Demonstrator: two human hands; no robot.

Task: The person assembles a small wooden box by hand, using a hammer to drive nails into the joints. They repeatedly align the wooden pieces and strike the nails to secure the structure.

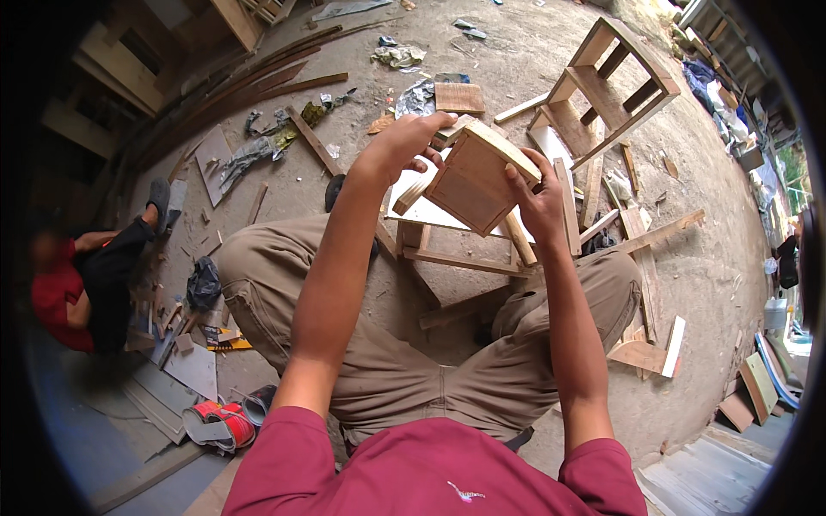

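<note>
A small, shallow wooden box like a drawer is held up in front of me, tilted so that its flat, framed face shows. My right hand grips its right side, thumb on the near face and fingers over the edge. At the upper left corner, my left hand curls around it; part of its grip is hidden behind the box. Below stands a low wooden frame like a stool with a white top, between my knees. A short wooden bar lies on that top, beside the box.
A wooden chair-like frame stands at the far right. Planks and a loose board lie on the dirt floor. Long timbers are stacked at the far left. Another person sits at the left, near red tins.
</note>
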